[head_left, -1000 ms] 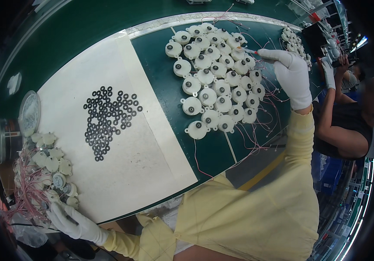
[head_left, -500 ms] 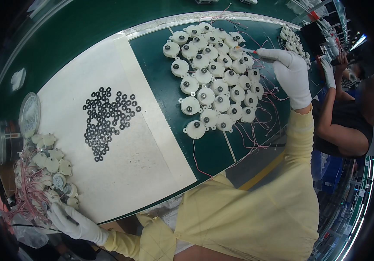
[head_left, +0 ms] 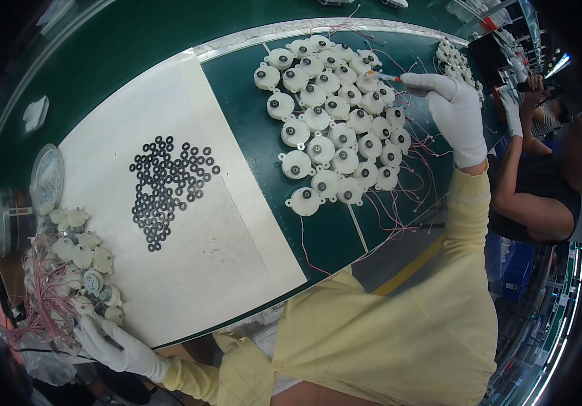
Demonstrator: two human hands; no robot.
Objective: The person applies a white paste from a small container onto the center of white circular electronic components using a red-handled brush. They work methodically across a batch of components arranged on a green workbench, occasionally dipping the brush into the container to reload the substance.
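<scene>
My right hand point(head_left: 456, 115), in a white glove, pinches a thin stick-like tool point(head_left: 391, 78) with a red section. The tool's tip reaches over a white round motor point(head_left: 367, 82) at the far right of a large group of such motors point(head_left: 343, 160). Most of them carry a black ring on top, and pink wires trail from their right side. My gloved left hand point(head_left: 118, 348) rests with its fingers apart at the near left table edge. It is beside a heap of white motors point(head_left: 82, 256) with tangled pink wires point(head_left: 51, 291); it holds nothing that I can see.
Many loose black rings point(head_left: 169, 183) lie on a white sheet point(head_left: 203, 284). Clear round tubs point(head_left: 47, 179) stand at the left edge. Beyond runs a green belt point(head_left: 122, 54) with a white part point(head_left: 36, 114) on it. A co-worker point(head_left: 541, 183) is at the right, near another motor group point(head_left: 454, 61).
The white part on the green belt has shifted right and away. My right hand and the tool have moved very slightly; my left hand is still.
</scene>
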